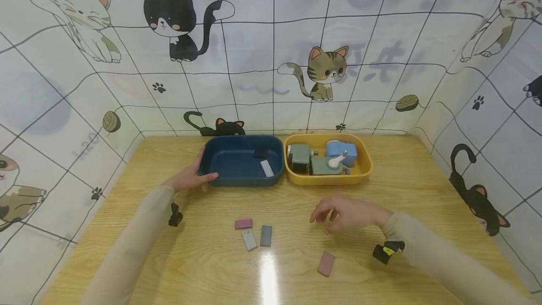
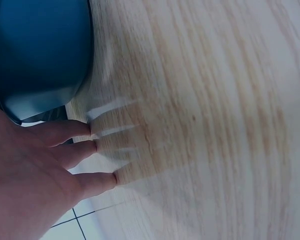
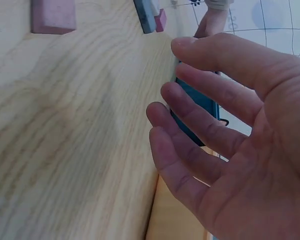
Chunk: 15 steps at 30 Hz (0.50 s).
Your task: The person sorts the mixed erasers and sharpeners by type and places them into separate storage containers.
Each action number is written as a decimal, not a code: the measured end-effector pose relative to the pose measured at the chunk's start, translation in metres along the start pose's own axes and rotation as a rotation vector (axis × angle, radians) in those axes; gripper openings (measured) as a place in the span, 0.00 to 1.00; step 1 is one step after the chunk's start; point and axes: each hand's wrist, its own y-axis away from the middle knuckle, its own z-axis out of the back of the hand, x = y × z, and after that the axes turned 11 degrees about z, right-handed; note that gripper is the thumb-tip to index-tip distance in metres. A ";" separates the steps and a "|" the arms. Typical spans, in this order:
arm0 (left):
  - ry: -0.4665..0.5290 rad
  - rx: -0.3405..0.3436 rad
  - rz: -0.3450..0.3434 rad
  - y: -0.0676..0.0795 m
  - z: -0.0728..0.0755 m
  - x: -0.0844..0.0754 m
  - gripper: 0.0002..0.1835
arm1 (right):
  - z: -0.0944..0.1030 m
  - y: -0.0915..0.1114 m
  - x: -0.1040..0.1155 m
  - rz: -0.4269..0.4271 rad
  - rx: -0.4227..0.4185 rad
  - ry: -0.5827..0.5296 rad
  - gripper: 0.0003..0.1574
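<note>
My left hand (image 1: 190, 176) is at the left end of a dark blue tray (image 1: 237, 182), its thumb on the front left corner. In the left wrist view, straight, spread fingers (image 2: 97, 184) touch the table beside the tray; the thumb is hidden there. Inside the tray lie a black block (image 1: 260, 153) and a white block (image 1: 267, 168). My right hand (image 1: 347, 213) hovers over the table, fingers loosely bent and holding nothing. Nearest to it is a dusky pink block (image 1: 326, 263). Left of that lie a magenta block (image 1: 243, 224), a whitish block (image 1: 249, 239) and a grey block (image 1: 266, 236).
A yellow tray (image 1: 328, 180) stands against the blue one's right side. In it are grey-green boxy objects (image 1: 299, 156), one with a white spout-like part, and a blue object (image 1: 341, 152). A cat-patterned sheet (image 1: 254, 74) walls the wooden table (image 1: 203, 267) at back and sides.
</note>
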 end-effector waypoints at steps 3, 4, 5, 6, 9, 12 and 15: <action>0.010 -0.001 -0.008 -0.001 0.000 0.000 0.59 | -0.003 0.004 0.000 0.012 -0.006 -0.039 0.19; 0.013 -0.001 -0.009 -0.001 0.000 0.000 0.59 | -0.003 0.005 0.000 0.011 -0.008 -0.054 0.19; 0.017 0.000 -0.011 -0.001 0.000 0.000 0.59 | -0.004 0.007 0.000 0.009 -0.009 -0.067 0.19; 0.018 0.001 -0.011 -0.002 0.000 0.000 0.59 | -0.005 0.007 -0.001 0.009 -0.010 -0.075 0.18; 0.024 0.002 -0.009 -0.002 0.000 0.002 0.59 | -0.008 0.010 -0.002 0.011 -0.003 -0.097 0.18; 0.023 0.001 -0.019 -0.001 -0.001 0.001 0.59 | -0.010 0.013 -0.003 0.012 0.007 -0.116 0.18; 0.022 0.000 -0.022 -0.001 -0.002 0.001 0.59 | -0.013 0.016 -0.004 0.027 0.020 -0.117 0.19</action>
